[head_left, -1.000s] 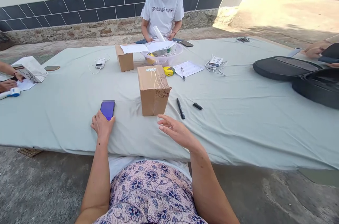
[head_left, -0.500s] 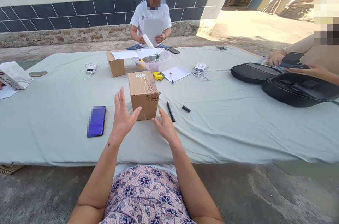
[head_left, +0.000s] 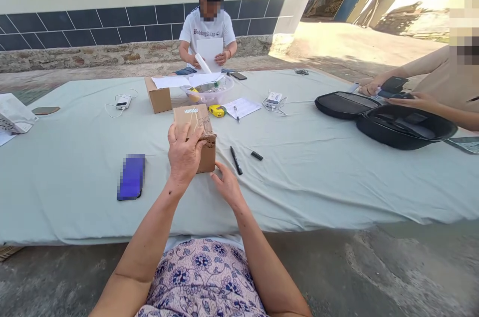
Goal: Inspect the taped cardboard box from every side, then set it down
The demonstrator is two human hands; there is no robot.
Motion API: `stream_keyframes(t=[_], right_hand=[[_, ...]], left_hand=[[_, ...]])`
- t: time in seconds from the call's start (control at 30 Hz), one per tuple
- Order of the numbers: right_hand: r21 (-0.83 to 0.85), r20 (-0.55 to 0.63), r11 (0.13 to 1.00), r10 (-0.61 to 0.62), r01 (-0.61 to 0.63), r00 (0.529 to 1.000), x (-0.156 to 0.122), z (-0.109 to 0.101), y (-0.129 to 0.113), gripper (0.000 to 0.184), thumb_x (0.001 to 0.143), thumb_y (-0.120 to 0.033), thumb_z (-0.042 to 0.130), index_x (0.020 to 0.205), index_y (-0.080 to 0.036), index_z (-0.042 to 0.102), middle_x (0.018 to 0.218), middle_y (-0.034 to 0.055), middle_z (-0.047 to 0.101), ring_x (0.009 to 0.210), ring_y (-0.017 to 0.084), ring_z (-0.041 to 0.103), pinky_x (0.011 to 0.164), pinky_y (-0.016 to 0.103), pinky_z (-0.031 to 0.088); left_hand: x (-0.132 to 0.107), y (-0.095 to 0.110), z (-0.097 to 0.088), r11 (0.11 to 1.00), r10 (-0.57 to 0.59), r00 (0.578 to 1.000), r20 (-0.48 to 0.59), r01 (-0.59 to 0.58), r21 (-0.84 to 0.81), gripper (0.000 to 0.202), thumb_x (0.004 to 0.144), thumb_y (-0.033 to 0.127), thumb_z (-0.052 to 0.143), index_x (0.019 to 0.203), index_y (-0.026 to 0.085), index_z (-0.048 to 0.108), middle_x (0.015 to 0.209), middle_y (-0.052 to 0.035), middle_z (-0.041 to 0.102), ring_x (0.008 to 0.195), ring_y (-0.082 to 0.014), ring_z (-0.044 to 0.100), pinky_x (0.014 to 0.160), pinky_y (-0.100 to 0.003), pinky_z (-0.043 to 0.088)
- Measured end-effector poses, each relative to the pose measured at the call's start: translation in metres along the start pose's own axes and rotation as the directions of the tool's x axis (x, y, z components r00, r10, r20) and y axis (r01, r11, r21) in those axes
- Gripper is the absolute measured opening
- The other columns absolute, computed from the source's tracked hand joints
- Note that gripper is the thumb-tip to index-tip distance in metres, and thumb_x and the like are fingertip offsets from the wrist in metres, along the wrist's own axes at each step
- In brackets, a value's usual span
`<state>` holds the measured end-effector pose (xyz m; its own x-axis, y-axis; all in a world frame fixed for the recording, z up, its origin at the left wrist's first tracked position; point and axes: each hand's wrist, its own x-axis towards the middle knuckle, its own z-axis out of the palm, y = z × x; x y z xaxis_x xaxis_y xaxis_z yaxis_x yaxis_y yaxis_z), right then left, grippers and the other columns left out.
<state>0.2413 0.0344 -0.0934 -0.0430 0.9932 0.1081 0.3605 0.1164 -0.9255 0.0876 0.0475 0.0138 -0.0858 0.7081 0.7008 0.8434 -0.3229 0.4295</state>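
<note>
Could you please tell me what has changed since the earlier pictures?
The left hand has let go of the phone, moved right and now rests on the box. The right hand has come to the box's lower right corner. The person opposite has raised a white sheet. The box, marker and cap stay in place.

Across the far edge, a person in a white shirt (head_left: 202, 37) holds a pale sheet (head_left: 211, 51); nearer, a clear basin (head_left: 223, 97) sits with papers (head_left: 164, 82) over its rim; there's a yellow tape measure (head_left: 217, 111), a pen (head_left: 237, 115) lying on a page (head_left: 249, 107) just beside; and out right, a black case (head_left: 396, 141) gapes open!
</note>
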Motion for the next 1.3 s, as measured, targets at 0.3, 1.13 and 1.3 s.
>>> stream_keyframes(t=[0.3, 1.13, 1.3], right_hand=[[0.266, -0.112, 0.964, 0.016, 0.015, 0.994, -0.01, -0.001, -0.009, 0.051, 0.086, -0.043, 0.062, 0.134, -0.027, 0.062, 0.142, 0.0121, 0.06, 0.092, 0.02, 0.072, 0.08, 0.038, 0.059], [-0.113, -0.499, 0.971, -0.239, 0.211, 0.833, -0.024, -0.02, -0.082, 0.093, 0.081, -0.052, 0.079, 0.157, -0.032, 0.029, 0.149, 0.0163, 0.047, 0.14, 0.037, 0.044, 0.114, 0.06, 0.04], [0.035, -0.464, 0.963, -0.22, 0.266, 0.858, -0.033, -0.03, -0.086, 0.062, 0.089, -0.034, 0.064, 0.148, -0.031, 0.046, 0.131, 0.0108, 0.061, 0.112, 0.025, 0.063, 0.086, 0.04, 0.057]], left_hand=[[-0.027, -0.026, -0.032, 0.953, -0.238, 0.942, -0.237, 0.18, -0.243, 0.03, 0.094, 0.034, 0.069, 0.122, 0.027, 0.078, 0.136, -0.0084, 0.071, 0.139, -0.0282, 0.054, 0.125, -0.05, 0.034], [-0.055, -0.006, -0.049, 0.76, -0.557, 0.831, 0.004, 0.512, -0.4, 0.058, 0.079, 0.046, 0.081, 0.13, 0.025, 0.063, 0.127, -0.0097, 0.065, 0.118, -0.0286, 0.059, 0.106, -0.042, 0.047], [-0.05, -0.032, -0.056, 0.65, -0.64, 0.761, 0.107, 0.611, -0.453, 0.056, 0.082, 0.055, 0.076, 0.129, 0.025, 0.066, 0.128, -0.0084, 0.067, 0.121, -0.0287, 0.06, 0.106, -0.039, 0.048]])
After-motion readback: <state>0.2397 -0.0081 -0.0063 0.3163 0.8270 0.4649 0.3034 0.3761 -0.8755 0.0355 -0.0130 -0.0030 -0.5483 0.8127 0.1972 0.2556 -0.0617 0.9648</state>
